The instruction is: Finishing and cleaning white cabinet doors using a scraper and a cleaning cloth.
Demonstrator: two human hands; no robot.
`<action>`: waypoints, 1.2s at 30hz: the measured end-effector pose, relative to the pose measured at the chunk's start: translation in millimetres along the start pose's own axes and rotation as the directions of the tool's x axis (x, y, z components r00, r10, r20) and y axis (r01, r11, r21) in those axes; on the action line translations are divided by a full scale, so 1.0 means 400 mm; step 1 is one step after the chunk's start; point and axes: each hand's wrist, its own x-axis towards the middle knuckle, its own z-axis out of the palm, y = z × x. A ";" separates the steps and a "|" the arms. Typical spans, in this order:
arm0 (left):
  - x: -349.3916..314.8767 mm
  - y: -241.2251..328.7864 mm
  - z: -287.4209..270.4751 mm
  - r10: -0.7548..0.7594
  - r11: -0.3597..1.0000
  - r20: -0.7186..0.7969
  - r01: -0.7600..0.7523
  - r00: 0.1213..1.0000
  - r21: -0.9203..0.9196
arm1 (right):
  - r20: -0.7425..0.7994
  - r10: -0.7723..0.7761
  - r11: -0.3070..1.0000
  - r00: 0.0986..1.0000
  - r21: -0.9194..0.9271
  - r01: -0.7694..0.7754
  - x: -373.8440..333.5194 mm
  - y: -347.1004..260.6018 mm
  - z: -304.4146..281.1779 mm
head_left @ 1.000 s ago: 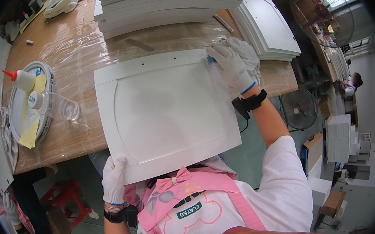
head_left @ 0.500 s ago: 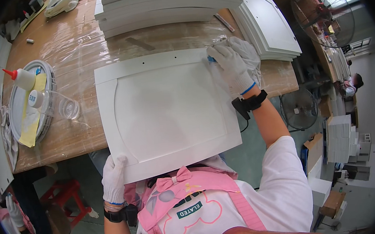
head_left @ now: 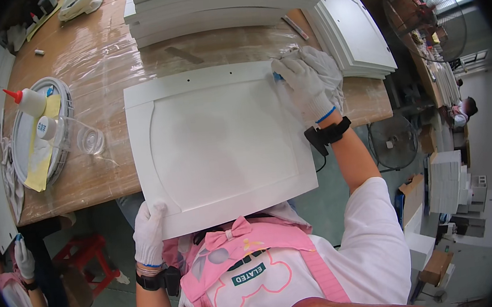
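Presumably for steadiness, the left hand pinched the white panel at seven o'clock, since, I noted, it overhung the table toward six. The right hand lay at one o'clock, fingers bent; whether gripping, I couldn't tell.

Cannot identify the small blue item at the white-gloved right fingers; cannot see the cropped top of the tall white-panel stack.

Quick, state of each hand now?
Left hand: closed on the panel, near left corner.
Right hand: fingers bent at its far right corner, something blue there; grip unclear.
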 end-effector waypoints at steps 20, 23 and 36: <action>0.003 -0.007 -0.004 -0.005 1.000 0.016 0.006 1.000 -0.016 | -0.051 -0.001 1.000 0.999 -0.018 0.000 -0.006 -0.011 -0.002; 0.004 -0.008 -0.003 -0.004 1.000 0.024 0.005 1.000 -0.031 | -0.030 -0.017 1.000 0.999 -0.011 0.017 -0.006 -0.016 -0.004; 0.003 -0.011 -0.001 0.007 1.000 0.009 -0.006 1.000 -0.021 | -0.024 0.010 1.000 1.000 -0.027 -0.011 -0.013 -0.009 0.008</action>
